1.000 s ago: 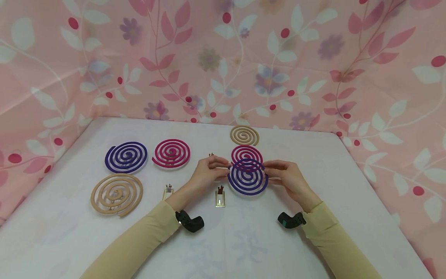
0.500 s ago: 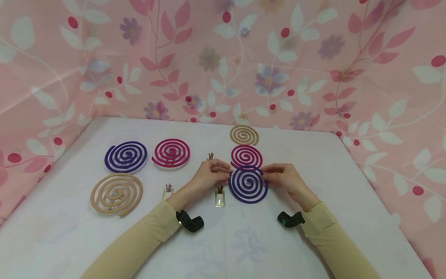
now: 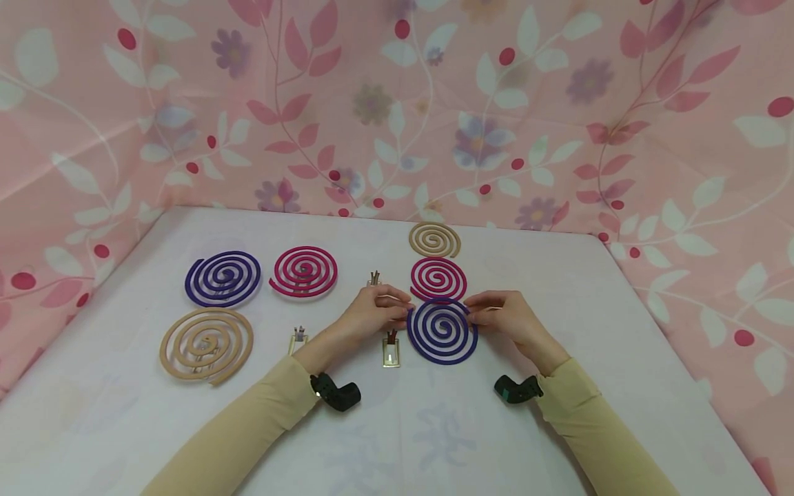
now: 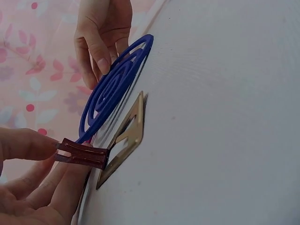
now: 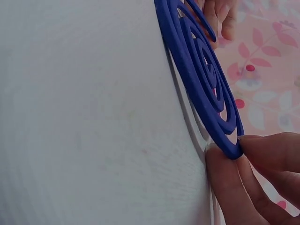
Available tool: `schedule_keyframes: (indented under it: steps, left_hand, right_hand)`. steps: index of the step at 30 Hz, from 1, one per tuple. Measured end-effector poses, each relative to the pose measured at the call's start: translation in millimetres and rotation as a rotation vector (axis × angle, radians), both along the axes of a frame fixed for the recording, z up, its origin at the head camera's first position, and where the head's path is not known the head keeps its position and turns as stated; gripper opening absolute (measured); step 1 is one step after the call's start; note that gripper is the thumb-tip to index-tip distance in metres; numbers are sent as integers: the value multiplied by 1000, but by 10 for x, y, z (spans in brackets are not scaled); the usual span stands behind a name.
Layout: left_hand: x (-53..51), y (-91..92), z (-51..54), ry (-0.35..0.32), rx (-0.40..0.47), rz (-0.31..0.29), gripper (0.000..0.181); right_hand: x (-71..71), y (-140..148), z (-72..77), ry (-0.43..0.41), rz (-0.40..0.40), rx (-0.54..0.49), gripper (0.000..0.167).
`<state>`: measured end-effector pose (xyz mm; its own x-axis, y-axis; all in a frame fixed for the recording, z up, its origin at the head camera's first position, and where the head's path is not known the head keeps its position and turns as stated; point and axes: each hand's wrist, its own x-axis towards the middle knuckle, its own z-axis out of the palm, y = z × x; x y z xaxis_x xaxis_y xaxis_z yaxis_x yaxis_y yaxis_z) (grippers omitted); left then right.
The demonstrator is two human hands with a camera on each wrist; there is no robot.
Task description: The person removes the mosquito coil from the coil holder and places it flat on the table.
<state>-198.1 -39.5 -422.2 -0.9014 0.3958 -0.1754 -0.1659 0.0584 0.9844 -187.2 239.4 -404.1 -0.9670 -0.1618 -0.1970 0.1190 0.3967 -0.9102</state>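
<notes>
We see a flat, blue-violet spiral coil (image 3: 444,327) between the right hand (image 3: 511,324), which pinches its rim, and the left hand (image 3: 369,315), set at the opposite edge; whether that one grips we cannot tell. Just beyond the hands lies a magenta spiral coil (image 3: 438,279); nearer than the left hand, a brass-coloured rectangular metal stand (image 3: 391,365).

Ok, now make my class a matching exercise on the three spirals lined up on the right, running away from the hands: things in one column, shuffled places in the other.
Things
1. Flat blue-purple spiral coil
2. Flat tan spiral coil
3. Flat magenta-pink spiral coil

Places
A. At the far end of the line
B. In the middle of the line
C. Between the left hand and right hand

Pairs: 1-C, 2-A, 3-B
</notes>
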Motion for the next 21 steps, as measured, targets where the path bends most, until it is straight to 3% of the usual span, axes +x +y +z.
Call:
schedule_keyframes:
  steps: [11,21]
  left_hand:
    - [-24,-24,10,-32,-9,-19,24]
    - [-8,-58,49,-11,-17,-53,26]
  right_hand:
    - [-4,24,29,-13,20,25,37]
    - [2,21,42,-41,29,38,40]
